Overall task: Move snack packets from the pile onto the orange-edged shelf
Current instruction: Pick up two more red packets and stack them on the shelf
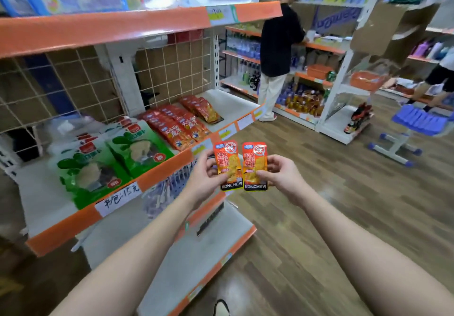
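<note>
My left hand (205, 179) pinches an orange KONCHEW snack packet (227, 158) by its lower left side. Beside it, my right hand (282, 176) pinches a second orange KONCHEW packet (255, 161) at its lower right. Both packets stand upright, side by side, just in front of the orange-edged shelf (169, 168). On that shelf lie rows of red snack packets (177, 125) and a smaller stack of orange-red packets (204, 109) toward the far end.
Green snack bags (110, 161) fill the near part of the shelf, with a handwritten price label (119, 200) on the edge. A lower shelf (216, 254) juts out below. A person in a black top (277, 52) stands at the far shelving. A purple stool (415, 124) is right.
</note>
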`<state>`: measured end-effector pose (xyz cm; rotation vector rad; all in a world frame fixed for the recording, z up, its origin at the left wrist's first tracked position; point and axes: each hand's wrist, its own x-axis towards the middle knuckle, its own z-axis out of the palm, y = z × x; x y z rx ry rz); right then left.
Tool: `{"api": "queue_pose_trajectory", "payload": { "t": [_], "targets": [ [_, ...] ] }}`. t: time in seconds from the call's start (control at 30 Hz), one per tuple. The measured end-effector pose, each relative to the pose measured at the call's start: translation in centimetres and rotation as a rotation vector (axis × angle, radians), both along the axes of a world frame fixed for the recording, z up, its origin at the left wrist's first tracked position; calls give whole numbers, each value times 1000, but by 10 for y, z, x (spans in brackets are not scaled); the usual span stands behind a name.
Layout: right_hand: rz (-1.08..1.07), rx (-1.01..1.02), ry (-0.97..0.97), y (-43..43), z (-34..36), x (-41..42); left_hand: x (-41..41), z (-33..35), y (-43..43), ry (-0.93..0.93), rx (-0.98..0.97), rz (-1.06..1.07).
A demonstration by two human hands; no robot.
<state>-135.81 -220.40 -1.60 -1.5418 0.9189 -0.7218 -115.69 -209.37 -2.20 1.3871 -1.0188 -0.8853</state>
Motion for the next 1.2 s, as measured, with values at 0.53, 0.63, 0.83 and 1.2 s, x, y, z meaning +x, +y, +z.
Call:
{"api": "queue_pose_trajectory", "payload": {
  "t": [0.53, 0.63, 0.83, 1.2],
  "targets": [
    [127, -18, -31, -171, 34, 124, 112, 61, -145, -333, -4, 219],
    [160, -2, -46, -196, 36, 147, 130, 64, -160, -351, 30, 291],
    [197, -50, -45, -248, 38, 183, 147, 64, -193, -403, 103, 368],
    [277, -76, -4, -316, 29, 213, 132, 49, -231, -710, 363, 449]
  ]
}}
